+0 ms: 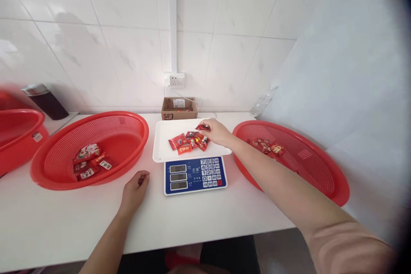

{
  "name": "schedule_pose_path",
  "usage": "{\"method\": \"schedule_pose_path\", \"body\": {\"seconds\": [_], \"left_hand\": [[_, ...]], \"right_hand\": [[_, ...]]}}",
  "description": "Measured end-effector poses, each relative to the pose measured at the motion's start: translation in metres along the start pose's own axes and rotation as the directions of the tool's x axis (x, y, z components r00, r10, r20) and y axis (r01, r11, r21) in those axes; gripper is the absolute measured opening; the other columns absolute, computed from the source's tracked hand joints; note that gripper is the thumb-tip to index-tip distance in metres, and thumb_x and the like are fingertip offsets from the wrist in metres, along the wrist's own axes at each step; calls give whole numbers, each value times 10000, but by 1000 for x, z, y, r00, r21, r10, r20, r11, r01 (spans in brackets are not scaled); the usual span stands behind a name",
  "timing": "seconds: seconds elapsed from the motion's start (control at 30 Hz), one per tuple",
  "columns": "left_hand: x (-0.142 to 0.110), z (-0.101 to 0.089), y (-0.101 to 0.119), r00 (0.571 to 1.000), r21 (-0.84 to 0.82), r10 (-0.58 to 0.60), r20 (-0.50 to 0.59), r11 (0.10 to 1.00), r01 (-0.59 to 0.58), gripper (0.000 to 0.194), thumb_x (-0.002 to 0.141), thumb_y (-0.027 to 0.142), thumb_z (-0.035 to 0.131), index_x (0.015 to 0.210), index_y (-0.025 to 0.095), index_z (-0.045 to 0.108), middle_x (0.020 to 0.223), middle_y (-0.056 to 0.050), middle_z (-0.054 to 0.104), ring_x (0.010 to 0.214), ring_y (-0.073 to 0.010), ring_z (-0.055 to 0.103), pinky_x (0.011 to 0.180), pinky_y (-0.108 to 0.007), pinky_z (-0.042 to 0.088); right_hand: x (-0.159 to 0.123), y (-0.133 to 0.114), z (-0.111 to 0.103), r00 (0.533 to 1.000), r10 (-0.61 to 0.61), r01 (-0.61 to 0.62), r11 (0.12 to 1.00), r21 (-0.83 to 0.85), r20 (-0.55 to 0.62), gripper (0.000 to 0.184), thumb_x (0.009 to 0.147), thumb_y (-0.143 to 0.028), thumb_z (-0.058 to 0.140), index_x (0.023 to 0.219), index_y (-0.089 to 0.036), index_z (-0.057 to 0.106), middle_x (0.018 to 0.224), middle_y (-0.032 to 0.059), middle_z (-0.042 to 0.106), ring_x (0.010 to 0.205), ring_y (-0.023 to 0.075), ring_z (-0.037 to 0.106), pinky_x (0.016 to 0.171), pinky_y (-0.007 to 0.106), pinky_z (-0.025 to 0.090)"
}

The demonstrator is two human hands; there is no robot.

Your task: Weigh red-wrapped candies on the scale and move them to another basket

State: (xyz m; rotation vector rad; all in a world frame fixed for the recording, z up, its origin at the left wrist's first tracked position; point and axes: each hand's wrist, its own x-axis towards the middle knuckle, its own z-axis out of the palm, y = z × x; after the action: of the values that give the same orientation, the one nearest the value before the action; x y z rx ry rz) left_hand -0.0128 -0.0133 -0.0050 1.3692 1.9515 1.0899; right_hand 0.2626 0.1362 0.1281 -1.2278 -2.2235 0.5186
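My right hand [216, 132] reaches over the white tray [162, 137] of a digital scale [195, 182], pinching a small dark red packet [203, 127] at the tray's right side. Under and beside it, several small red packets [178, 141] lie in a loose pile on the tray. The scale's blue panel faces me, with three displays at left and a keypad at right. My left hand [136, 187] rests on the white table, left of the scale, its fingers curled closed with nothing visible in them.
A red oval basket [112, 124] at left holds several packets [91, 160]. Another red basket [330, 175] at right, partly behind my forearm, holds more packets [265, 145]. An open cardboard box [180, 114] stands behind the tray. A dark flask [48, 102] and a clear plastic bottle [263, 102] are near the wall.
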Motion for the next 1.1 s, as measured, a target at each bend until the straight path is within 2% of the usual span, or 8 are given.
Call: {"method": "schedule_pose_path", "body": {"seconds": [0.13, 0.23, 0.43, 0.5, 0.63, 0.73, 0.9, 1.1], "left_hand": [[-2, 0, -2, 1000, -2, 10, -3, 1000, -10, 264, 734, 445, 472, 854, 228, 562, 803, -5, 635, 749, -167, 585, 725, -284, 450], [-2, -1, 0, 1000, 4, 18, -8, 1000, -18, 260, 734, 438, 475, 859, 228, 560, 799, -5, 635, 748, -168, 585, 729, -286, 447], [-3, -1, 1, 1000, 1, 1, 5, 1000, -1, 259, 741, 442, 471, 863, 232, 560, 814, -2, 634, 764, -168, 582, 743, -291, 444], [-3, -1, 1, 1000, -8, 0, 6, 1000, 0, 260, 738, 443, 473, 859, 230, 561, 811, -2, 633, 763, -168, 582, 742, -291, 448], [-3, 0, 0, 1000, -12, 0, 8, 1000, 0, 267, 734, 451, 474, 852, 228, 562, 811, -5, 634, 765, -168, 583, 744, -290, 453], [-2, 1, 0, 1000, -5, 10, 2, 1000, -10, 271, 732, 453, 474, 844, 224, 565, 800, -8, 634, 755, -169, 587, 738, -289, 458], [-1, 1, 3, 1000, 17, 8, -2, 1000, -8, 271, 728, 454, 474, 836, 226, 570, 786, -4, 640, 737, -165, 590, 715, -276, 467], [0, 3, 1, 1000, 32, 7, -18, 999, -7, 256, 721, 444, 490, 822, 226, 576, 782, -6, 649, 717, -165, 598, 696, -271, 477]], "right_hand": [[-7, -16, 6, 998, 34, -25, 989, -147, 58, 112, 774, -292, 571, 785, -187, 607, 779, 17, 619, 701, 149, 551, 622, 255, 391], [-11, -22, 14, 993, 97, -87, 986, -144, 63, 188, 780, -349, 572, 910, -214, 590, 829, 14, 651, 737, 166, 581, 612, 262, 405], [-27, -31, 10, 991, 8, -36, 978, -204, -136, 293, 826, -320, 526, 1099, -220, 560, 1129, 71, 606, 1035, 230, 536, 776, 349, 443], [-46, -36, 6, 966, -46, 21, 995, -100, -256, 276, 850, -318, 495, 1098, -216, 560, 1101, 64, 616, 974, 198, 564, 776, 333, 458], [-106, -29, 17, 854, -81, 122, 991, 47, -514, 220, 860, -276, 483, 1047, -198, 569, 893, 51, 643, 770, 156, 594, 650, 273, 482], [-154, -6, 41, 841, -101, 138, 990, 31, -531, 165, 840, -228, 503, 981, -196, 582, 789, 41, 632, 649, 143, 577, 610, 271, 481], [-197, 32, 72, 879, 227, -142, 964, 223, -420, 186, 848, -320, 482, 913, -183, 590, 727, 35, 628, 614, 142, 578, 557, 241, 480], [-199, 43, 78, 797, 507, -306, 807, 505, -327, 280, 813, -438, 500, 864, -175, 582, 569, -7, 533, 504, 134, 515, 489, 239, 466]]}}
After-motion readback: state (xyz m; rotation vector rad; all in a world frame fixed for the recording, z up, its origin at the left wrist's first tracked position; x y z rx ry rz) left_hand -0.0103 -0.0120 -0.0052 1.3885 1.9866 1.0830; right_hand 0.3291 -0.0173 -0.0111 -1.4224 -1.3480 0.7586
